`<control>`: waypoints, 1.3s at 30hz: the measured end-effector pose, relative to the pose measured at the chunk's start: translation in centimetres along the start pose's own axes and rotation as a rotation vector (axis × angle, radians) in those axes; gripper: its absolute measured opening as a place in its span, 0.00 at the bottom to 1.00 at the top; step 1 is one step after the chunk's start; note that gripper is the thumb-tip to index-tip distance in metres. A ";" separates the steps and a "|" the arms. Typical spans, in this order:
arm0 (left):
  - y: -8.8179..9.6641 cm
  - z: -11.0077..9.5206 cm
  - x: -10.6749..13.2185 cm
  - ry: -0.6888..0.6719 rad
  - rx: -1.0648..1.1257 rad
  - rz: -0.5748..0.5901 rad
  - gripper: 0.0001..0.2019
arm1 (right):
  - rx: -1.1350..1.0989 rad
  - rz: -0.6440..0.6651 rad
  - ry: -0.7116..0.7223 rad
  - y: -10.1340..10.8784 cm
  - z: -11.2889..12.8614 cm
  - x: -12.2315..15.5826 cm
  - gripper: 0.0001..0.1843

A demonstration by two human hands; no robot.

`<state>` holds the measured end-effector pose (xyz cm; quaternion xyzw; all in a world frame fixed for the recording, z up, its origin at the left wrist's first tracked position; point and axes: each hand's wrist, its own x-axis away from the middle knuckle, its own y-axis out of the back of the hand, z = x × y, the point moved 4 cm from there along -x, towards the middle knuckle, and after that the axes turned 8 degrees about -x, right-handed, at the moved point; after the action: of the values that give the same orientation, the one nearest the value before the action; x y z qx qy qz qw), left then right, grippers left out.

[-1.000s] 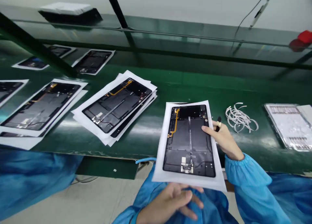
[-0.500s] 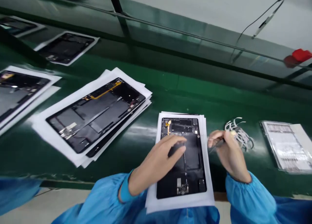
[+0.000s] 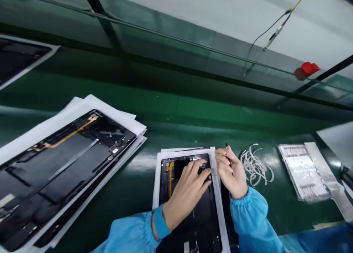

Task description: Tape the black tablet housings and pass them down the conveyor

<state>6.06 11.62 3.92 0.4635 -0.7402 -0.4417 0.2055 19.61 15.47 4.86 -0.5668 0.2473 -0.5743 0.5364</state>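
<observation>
Green worktop (image 3: pixel 171 135) runs before us, and a black tablet back (image 3: pixel 205 220) lies at our six o'clock on white paper (image 3: pixel 157 179). Our left hand (image 3: pixel 187 190) rests on its upper end, fingers spread. Our right hand (image 3: pixel 231 170) sits just beside it, fingers drawn together, pinching a thin black stick (image 3: pixel 226 145). White strips (image 3: pixel 255 168) curl at three o'clock, near a plastic sleeve (image 3: pixel 302 172); stacked tablet backs (image 3: pixel 55 172) lie at nine.

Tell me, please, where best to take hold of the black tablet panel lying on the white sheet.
Probably the white sheet's bare right margin, from the right: the panel lies flat, and the left hand covers its upper part.
</observation>
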 end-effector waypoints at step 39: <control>1.0 1.2 1.3 0.215 0.021 -0.137 0.05 | 1.336 0.085 0.574 4.3 0.4 4.3 0.08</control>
<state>4.11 11.26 3.97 0.5600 -0.6850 -0.3947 0.2479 22.40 10.47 2.78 0.0647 -0.0036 -0.7074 0.7038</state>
